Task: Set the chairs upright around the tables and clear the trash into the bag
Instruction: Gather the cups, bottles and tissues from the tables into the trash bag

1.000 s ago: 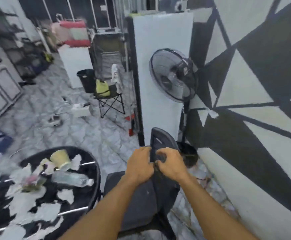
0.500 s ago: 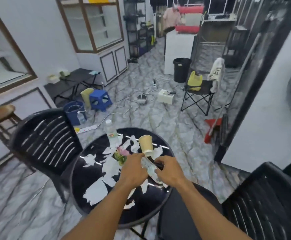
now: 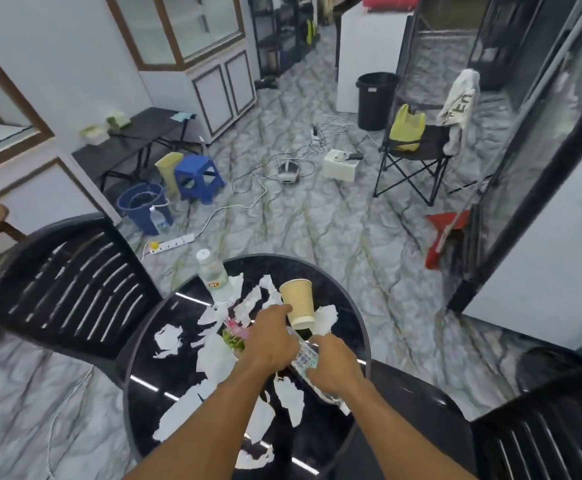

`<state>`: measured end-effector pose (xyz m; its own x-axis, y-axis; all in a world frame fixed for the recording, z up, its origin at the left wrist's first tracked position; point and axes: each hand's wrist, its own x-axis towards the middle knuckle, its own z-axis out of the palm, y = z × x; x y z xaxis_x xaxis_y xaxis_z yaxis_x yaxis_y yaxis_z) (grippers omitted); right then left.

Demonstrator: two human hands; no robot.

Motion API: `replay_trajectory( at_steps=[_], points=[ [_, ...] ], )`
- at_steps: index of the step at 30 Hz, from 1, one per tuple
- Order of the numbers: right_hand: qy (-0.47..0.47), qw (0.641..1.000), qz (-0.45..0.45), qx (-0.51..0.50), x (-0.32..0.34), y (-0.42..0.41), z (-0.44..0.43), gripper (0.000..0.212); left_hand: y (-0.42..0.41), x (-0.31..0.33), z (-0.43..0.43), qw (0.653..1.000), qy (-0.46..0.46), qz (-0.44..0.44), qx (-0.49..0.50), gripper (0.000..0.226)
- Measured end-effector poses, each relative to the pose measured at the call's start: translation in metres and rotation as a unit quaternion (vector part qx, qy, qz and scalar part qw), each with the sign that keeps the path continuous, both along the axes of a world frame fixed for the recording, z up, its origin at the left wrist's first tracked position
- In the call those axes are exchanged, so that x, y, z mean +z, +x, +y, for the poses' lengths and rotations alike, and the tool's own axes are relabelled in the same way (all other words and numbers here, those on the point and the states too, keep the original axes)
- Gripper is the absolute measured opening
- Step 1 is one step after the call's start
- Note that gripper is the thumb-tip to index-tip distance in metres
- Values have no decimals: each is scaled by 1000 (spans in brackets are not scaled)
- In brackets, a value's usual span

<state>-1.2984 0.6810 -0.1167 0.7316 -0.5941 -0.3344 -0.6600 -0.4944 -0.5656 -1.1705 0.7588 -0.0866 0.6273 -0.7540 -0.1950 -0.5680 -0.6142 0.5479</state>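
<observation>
A round black table [image 3: 151,344] is strewn with torn white paper [image 3: 213,358]. On it stand a tan paper cup [image 3: 298,301] and, at the far edge, an upright water bottle [image 3: 213,275]. A clear plastic bottle [image 3: 305,358] lies on its side near the front. My right hand [image 3: 334,367] grips this lying bottle. My left hand [image 3: 270,339] reaches over a pink and green wrapper [image 3: 235,332], its fingertips touching the cup's side. One black slatted chair [image 3: 68,289] stands upright left of the table; another [image 3: 542,438] stands at the bottom right.
Cables and a power strip [image 3: 171,242] trail over the marble floor beyond the table. Further back are a blue bucket [image 3: 142,206], a blue stool [image 3: 199,174], a white box [image 3: 341,164], a black bin [image 3: 376,98] and a folding chair [image 3: 417,161] holding a yellow bag. A red dustpan [image 3: 445,237] leans at the right.
The view swung left from the chair by the fan to the table. My hands let go of the chair's back and came down onto the trash on the table.
</observation>
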Motion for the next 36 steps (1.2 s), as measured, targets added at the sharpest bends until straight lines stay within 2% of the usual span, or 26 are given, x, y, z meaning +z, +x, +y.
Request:
replay_trajectory(
  at_steps=[3, 7, 11, 12, 14, 16, 19, 25, 31, 36],
  points=[
    [-17, 1000, 16, -8, -15, 14, -8, 30, 23, -16, -29, 998, 40, -23, -50, 76],
    [-12, 998, 42, -36, -33, 33, -15, 59, 49, -35, -65, 992, 52, -57, -105, 94],
    [-21, 994, 101, -24, -49, 43, -6, 89, 69, -63, -91, 977, 103, -93, -160, 129],
    [-25, 993, 116, -21, -53, 44, -4, 87, 71, -66, -96, 973, 116, -101, -170, 133],
    [-25, 991, 129, -24, -60, 46, 0, 68, 74, -71, -102, 964, 138, -117, -194, 135],
    [-20, 992, 122, -34, -64, 46, 3, 52, 77, -74, -104, 955, 151, -135, -216, 128],
    [-15, 993, 111, -42, -64, 42, 5, 42, 79, -76, -100, 952, 142, -143, -229, 107],
    [4, 991, 76, -112, -32, 14, -3, 23, 69, -34, -103, 951, 87, -157, -253, 103],
    [-43, 961, 26, -274, 28, -55, -22, 21, 18, 21, -105, 942, 6, -185, -282, 109],
    [-102, 914, -8, -393, 68, -161, -16, 27, -91, 58, -99, 920, -56, -180, -343, 117]
  ],
)
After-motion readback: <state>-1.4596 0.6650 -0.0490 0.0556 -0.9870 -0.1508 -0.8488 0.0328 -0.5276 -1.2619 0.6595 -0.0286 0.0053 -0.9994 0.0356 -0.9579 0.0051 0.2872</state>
